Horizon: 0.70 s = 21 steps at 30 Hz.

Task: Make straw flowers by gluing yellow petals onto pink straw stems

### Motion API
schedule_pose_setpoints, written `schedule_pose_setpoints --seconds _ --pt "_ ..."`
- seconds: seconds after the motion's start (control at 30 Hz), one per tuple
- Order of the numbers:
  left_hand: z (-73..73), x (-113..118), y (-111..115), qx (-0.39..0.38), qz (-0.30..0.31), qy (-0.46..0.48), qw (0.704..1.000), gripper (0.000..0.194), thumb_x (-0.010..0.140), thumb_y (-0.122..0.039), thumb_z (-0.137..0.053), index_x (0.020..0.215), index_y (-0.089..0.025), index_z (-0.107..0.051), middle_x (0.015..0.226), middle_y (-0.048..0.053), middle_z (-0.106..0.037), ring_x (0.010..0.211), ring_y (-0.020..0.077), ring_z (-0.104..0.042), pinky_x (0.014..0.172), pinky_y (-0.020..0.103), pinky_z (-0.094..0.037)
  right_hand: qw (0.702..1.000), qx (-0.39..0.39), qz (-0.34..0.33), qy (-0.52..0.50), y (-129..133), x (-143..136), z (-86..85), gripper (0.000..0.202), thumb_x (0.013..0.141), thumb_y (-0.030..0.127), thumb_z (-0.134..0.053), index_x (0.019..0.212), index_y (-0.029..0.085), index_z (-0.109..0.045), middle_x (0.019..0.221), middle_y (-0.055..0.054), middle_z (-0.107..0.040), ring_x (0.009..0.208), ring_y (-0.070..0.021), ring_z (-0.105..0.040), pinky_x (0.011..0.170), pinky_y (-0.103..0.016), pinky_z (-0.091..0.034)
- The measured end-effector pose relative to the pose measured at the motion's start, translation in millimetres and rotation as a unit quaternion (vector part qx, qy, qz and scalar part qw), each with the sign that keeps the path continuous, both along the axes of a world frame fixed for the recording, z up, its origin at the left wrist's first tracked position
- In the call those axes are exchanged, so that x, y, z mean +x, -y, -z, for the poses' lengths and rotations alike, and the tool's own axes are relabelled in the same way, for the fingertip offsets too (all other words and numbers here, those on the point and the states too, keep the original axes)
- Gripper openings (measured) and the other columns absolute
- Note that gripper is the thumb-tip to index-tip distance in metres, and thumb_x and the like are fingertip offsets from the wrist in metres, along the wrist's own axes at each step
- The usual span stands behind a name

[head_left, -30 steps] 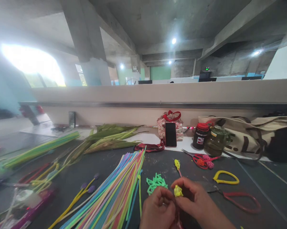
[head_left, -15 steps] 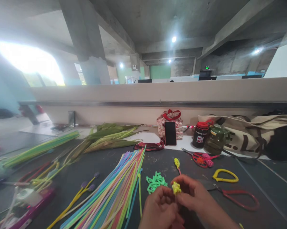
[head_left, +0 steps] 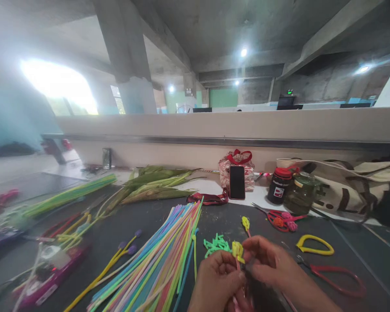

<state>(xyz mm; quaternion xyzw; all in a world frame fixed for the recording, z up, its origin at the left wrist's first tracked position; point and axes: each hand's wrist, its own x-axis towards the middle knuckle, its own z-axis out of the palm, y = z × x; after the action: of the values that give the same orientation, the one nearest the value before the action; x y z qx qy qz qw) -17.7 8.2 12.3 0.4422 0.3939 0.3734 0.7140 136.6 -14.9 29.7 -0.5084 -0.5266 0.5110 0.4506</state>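
My left hand [head_left: 216, 277] is closed around a pink stem, with its thumb and fingers pinched just under a small yellow flower [head_left: 237, 250]. The flower is made of folded strips and points upward. My right hand [head_left: 271, 264] is at the flower's right side, its bent fingertips against the yellow edge and its thumb blurred. A second yellow flower [head_left: 245, 222] on a pink stem lies just beyond my hands. A heap of short green cut pieces [head_left: 217, 245] is at the left. The lower part of the held stem is partly hidden by my fingers.
A bundle of long coloured straw-like strips [head_left: 152, 255] lies left of my hands. Yellow-handled [head_left: 315, 245] and red-handled tools [head_left: 339, 277] and red scissors [head_left: 274, 219] lie right. Behind are a phone [head_left: 236, 183], bottles [head_left: 280, 186] and corn husks [head_left: 159, 184]. A purple device [head_left: 52, 277] is far left.
The yellow flower has tipped upright, showing its pink stem in my left fingers. My right thumb has shifted off the flower's front. The whole view has swung slightly left.
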Motion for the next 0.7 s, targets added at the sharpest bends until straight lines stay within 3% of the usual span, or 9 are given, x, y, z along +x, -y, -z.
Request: schedule_pose_setpoints --seconds 0.1,0.3,0.5,0.7 --pt "2.3 -1.3 -0.8 0.007 0.005 -0.022 1.0 0.028 0.055 -0.029 -0.072 0.069 -0.016 -0.052 0.045 -0.004 -0.056 0.034 0.0095 -0.05 0.035 0.017 -0.032 0.999 -0.04 -0.014 -0.012 -4.2 -3.5 13.1 0.014 0.07 0.028 -0.061 0.078 0.017 -0.059 0.059 0.004 -0.057 0.049 -0.0094 -0.05 0.044 -0.019 -0.033" --pt "4.1 -2.2 -1.6 0.017 0.019 -0.053 0.998 0.023 0.057 -0.023 -0.069 0.068 -0.017 -0.05 0.045 -0.006 -0.054 0.037 0.0103 -0.053 0.037 0.017 -0.035 0.997 -0.077 0.009 -0.002 -8.8 -9.2 28.1 0.022 0.072 0.038 -0.055 0.065 0.017 -0.053 0.042 0.008 -0.047 0.034 -0.0059 -0.04 0.036 -0.018 -0.023" --pt "-3.7 2.4 0.5 -0.009 0.032 -0.034 0.999 0.02 0.058 -0.016 -0.063 0.07 -0.017 -0.046 0.046 -0.005 -0.055 0.039 0.0114 -0.056 0.035 0.015 -0.035 0.997 -0.066 0.018 0.024 -7.4 -6.8 16.0 0.014 0.067 0.03 -0.051 0.06 0.018 -0.048 0.045 0.007 -0.048 0.035 -0.0055 -0.038 0.037 -0.018 -0.023" --pt "-14.8 -9.8 -0.9 -0.014 0.051 0.007 0.999 0.014 0.062 -0.017 -0.06 0.07 -0.015 -0.049 0.046 -0.001 -0.06 0.034 0.0091 -0.052 0.027 0.012 -0.027 0.993 -0.057 0.032 0.101 1.6 15.9 4.9 0.012 0.073 0.026 -0.045 0.063 0.02 -0.045 0.05 0.007 -0.048 0.039 -0.0064 -0.04 0.039 -0.018 -0.025"
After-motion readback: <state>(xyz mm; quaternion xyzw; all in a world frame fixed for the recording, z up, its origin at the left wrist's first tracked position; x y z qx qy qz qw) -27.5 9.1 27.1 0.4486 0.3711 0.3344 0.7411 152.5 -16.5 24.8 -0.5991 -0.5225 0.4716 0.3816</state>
